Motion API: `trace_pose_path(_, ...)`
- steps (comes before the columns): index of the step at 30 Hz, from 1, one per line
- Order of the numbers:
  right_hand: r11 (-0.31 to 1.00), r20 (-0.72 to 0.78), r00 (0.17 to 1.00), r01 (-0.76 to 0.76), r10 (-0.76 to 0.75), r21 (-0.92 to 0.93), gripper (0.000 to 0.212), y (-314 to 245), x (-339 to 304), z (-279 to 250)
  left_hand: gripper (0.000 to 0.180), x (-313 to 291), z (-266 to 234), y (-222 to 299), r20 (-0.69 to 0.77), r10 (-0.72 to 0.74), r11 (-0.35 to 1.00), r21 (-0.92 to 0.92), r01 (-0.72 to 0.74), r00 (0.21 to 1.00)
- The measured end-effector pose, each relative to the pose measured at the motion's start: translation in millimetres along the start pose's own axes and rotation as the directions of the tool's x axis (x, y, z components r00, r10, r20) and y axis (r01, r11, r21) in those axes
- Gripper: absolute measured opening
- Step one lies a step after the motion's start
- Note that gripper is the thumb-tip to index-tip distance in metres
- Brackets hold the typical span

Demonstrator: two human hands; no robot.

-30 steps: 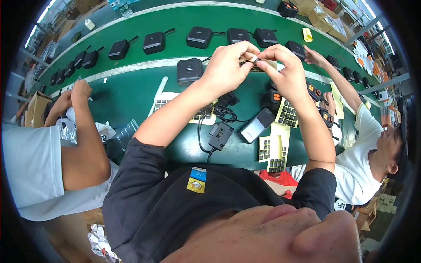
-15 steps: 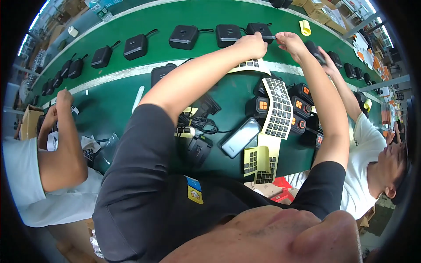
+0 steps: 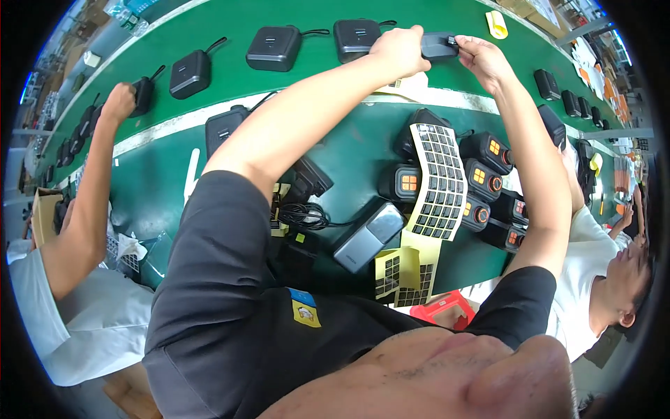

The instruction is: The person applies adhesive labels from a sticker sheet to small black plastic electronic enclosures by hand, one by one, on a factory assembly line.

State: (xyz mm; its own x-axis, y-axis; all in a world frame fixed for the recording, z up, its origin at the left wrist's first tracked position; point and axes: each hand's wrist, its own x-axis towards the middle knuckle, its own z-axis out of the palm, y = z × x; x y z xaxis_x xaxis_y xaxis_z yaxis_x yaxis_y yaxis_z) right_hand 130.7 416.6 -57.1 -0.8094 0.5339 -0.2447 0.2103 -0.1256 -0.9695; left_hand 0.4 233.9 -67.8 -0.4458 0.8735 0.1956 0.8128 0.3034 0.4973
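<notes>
- Since the pale sheet of black squares [image 3: 438, 178] is easy to spot, I'll place everything off that.
- Dark box [image 3: 437, 46]: on the sheet's far side, between this person's two grips. Long axis seems to run left to right, though its left end's covered.
- Left grip [image 3: 399, 53]: closed over the box's left end; can't tell how the fingers sit underneath.
- Right grip [image 3: 486, 66]: looks pinched on a small black piece [image 3: 452, 42] at the box's right end. So that piece lies just left of the right grip, easily the nearer hand.
- Right of the sheet: black units with orange squares [image 3: 490, 152] crowd the green surface [image 3: 349, 150].
- Left of the sheet, person's side: a silver-grey slab [image 3: 368, 237].
- Way left of the sheet: a co-worker's hand [image 3: 120, 101] beside another dark box [image 3: 143, 96].
</notes>
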Motion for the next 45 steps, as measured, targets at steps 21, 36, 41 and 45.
trace_pose_path(21,0.805,-0.202,0.89,0.248,-0.409,-0.539,0.017,18.1,-32.0,33.9,0.052,-8.2,5.2,18.7,0.056,0.02,1.0,-0.01,-0.02,0.998)
trace_pose_path(36,0.859,0.159,0.981,0.172,-0.108,-0.481,0.045,8.1,-31.5,-13.9,0.058,-31.5,-21.0,34.0,0.199,0.057,0.998,0.009,-0.06,0.978)
trace_pose_path(41,0.751,-0.028,0.937,0.26,-0.347,-0.606,0.043,42.2,-19.1,-69.5,0.046,-76.8,-90.7,19.8,-0.051,-0.044,0.981,-0.19,0.033,0.998)
trace_pose_path(45,0.325,-0.053,0.905,0.097,-0.421,-0.941,0.043,26.1,-24.7,-56.2,0.026,-121.3,-125.8,-14.7,-0.185,-0.188,0.836,-0.545,0.059,0.965)
